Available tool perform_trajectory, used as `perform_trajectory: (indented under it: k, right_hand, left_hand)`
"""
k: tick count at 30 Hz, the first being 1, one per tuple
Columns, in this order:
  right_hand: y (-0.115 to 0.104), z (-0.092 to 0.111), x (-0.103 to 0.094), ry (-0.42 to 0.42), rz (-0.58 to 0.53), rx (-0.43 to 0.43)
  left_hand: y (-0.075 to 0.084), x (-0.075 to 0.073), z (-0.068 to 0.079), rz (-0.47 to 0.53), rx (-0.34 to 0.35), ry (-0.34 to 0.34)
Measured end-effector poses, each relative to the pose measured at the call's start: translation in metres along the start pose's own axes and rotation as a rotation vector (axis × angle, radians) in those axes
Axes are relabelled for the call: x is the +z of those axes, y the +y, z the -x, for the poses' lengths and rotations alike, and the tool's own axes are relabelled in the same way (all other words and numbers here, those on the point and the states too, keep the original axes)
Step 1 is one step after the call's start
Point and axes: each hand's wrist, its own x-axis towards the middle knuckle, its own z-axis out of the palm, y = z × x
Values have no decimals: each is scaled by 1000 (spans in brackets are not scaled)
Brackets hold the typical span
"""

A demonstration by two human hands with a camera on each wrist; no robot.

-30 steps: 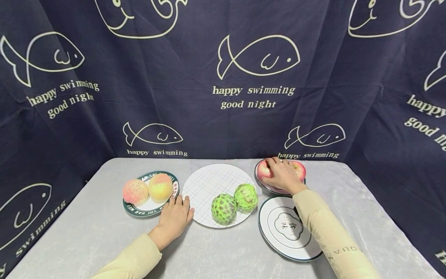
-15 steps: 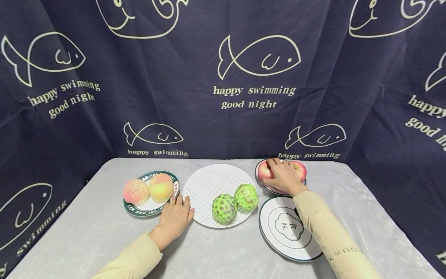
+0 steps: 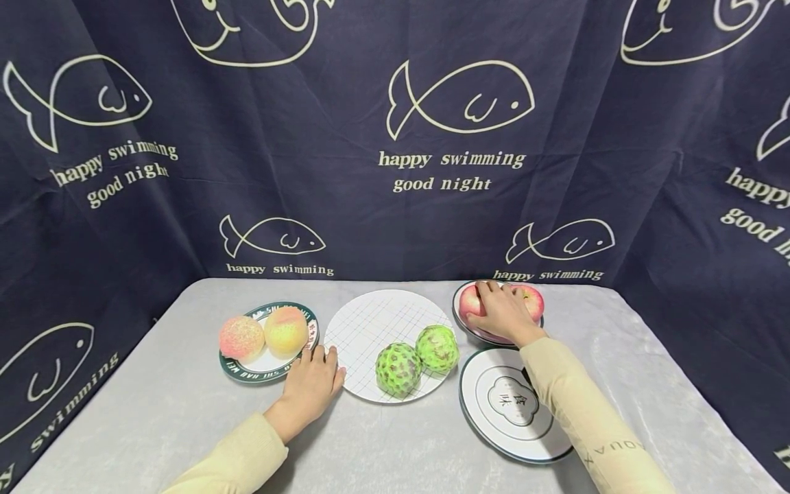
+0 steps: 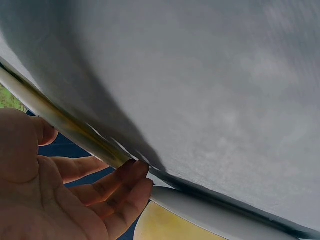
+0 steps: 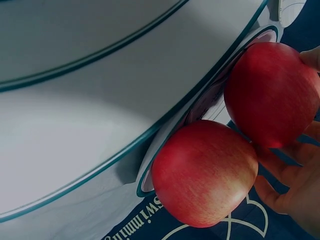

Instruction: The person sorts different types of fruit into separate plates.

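Note:
My right hand (image 3: 503,312) grips the left one of two red apples (image 3: 471,302), thumb on one side and fingers on the other, as the right wrist view shows. The other apple (image 5: 205,172) sits beside it on the small dark-rimmed plate (image 5: 145,182). My left hand (image 3: 310,384) lies with relaxed fingers between the green-rimmed oval plate (image 3: 247,374) and the white checked plate (image 3: 364,322); its fingertips are right at the plate edges. Two peaches (image 3: 241,338) rest on the oval plate. On the checked plate stand two green sugar apples (image 3: 398,370).
A larger white plate with a dark green rim (image 3: 490,429) and printed characters lies in front of the apple plate, partly under my right sleeve (image 3: 580,405). A pale grey cloth (image 3: 395,453) covers the table. Dark blue curtains (image 3: 345,199) with fish drawings enclose the back and sides.

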Motion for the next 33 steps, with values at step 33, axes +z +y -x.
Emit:
perform_trajectory:
  k: [33]
  right_hand:
    - [3,3,1,-4,4,9]
  left_hand:
    - [1,0,0,-9,-5,-31]
